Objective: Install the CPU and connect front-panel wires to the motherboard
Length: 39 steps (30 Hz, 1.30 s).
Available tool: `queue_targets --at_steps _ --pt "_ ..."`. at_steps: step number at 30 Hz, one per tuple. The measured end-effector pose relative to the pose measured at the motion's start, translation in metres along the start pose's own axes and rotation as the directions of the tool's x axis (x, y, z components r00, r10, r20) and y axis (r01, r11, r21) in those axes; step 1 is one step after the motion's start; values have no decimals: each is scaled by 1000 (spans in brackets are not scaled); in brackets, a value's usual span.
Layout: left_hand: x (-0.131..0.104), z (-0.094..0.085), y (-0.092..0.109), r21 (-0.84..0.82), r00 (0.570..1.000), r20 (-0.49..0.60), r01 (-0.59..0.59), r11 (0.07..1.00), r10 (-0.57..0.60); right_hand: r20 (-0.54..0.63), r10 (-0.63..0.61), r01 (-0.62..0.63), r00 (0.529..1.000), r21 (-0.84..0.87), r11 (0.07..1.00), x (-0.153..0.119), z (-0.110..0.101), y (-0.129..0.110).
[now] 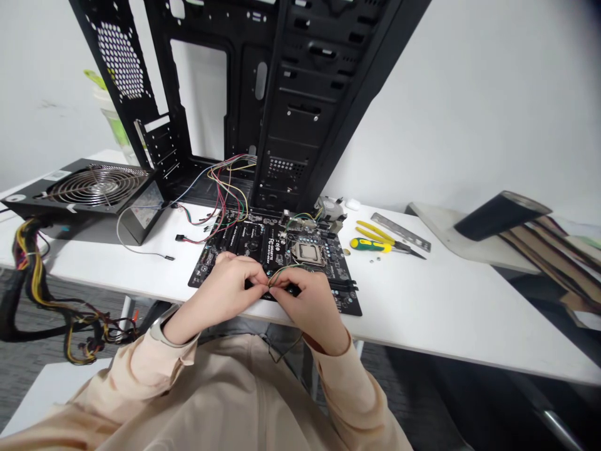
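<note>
A black motherboard with a silver processor lies on the white table. Over its near edge, my left hand and my right hand meet fingertip to fingertip. Both pinch a thin greenish cable. Part of that cable runs up across the board, and a loop hangs below the table edge in front of my body. The exact spot between my fingertips is too small to make out. Thin coloured wires come out of the case and lie at the board's far left.
An open black computer case stands behind the board. At left is a power supply with bundled cables hanging over the edge. Right of the board lie yellow pliers, a screwdriver, and a metal plate.
</note>
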<state>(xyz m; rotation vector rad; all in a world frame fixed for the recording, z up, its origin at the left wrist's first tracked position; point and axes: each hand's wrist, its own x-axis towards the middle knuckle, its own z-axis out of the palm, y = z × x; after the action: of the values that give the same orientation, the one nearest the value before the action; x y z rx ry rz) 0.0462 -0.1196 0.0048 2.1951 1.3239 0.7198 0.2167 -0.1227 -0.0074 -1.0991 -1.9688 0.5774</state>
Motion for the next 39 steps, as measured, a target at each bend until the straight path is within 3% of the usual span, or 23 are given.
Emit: queue_targets --at_steps 15,23,39 --pt "-6 3 -2 38 997 -14 -70 997 70 -30 -199 187 980 -218 958 -9 1 -7" --pt "-6 4 -2 60 991 -31 -130 990 132 -67 -238 201 969 -351 915 -22 9 -9" --pt "-8 5 -1 107 987 -32 -153 982 158 -26 -328 233 944 -651 722 -28 21 -12"
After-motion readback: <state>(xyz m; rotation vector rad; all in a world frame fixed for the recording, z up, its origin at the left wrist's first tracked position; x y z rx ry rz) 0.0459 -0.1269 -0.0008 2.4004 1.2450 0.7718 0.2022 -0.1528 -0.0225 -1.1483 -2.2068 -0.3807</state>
